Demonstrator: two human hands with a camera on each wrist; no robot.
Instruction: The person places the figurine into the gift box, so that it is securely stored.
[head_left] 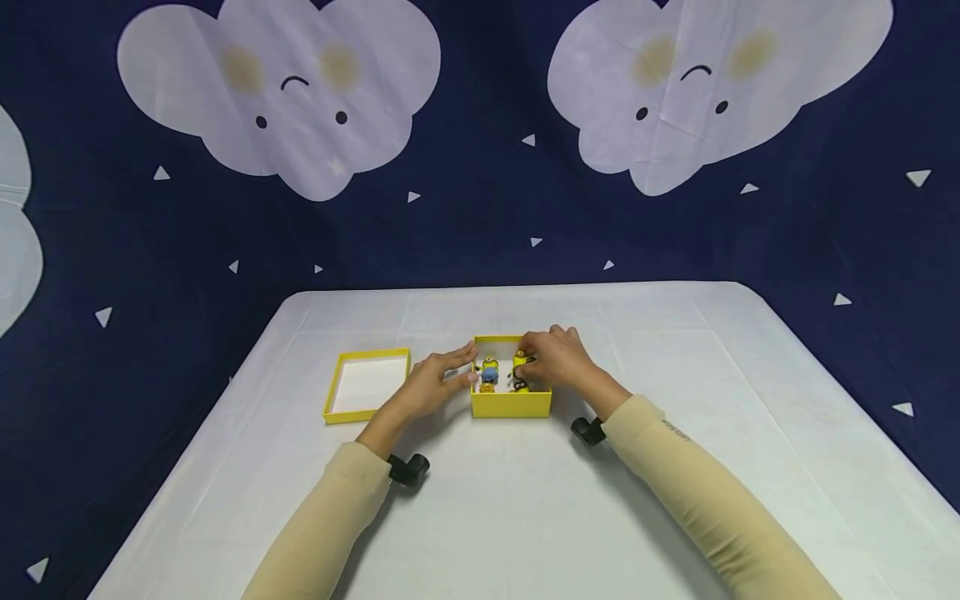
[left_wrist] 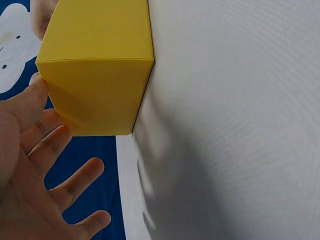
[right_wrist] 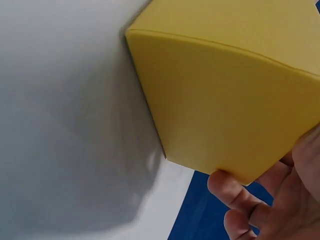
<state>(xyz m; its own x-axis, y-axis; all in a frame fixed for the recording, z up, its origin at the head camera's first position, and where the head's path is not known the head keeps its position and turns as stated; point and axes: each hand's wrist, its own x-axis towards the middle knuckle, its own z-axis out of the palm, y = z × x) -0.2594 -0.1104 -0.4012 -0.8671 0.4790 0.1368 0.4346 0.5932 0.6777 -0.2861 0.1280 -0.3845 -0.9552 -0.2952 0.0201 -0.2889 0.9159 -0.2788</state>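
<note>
A yellow box with a white inside stands uncovered on the white table, its outer walls close up in both wrist views. On the left inside it lies a small Minion figure in blue. More yellow-and-black Minion figures are on the right side, partly covered by fingers. My left hand touches the box's left side, thumb at the rim and fingers spread. Reaching over the right wall, my right hand pinches a Minion figure between thumb and fingers. The right fingertips are hidden in the right wrist view.
A shallow yellow-rimmed lid, white inside, lies left of the box behind my left forearm. The white tablecloth extends around both. A dark blue cloth with clouds and triangles hangs behind the table.
</note>
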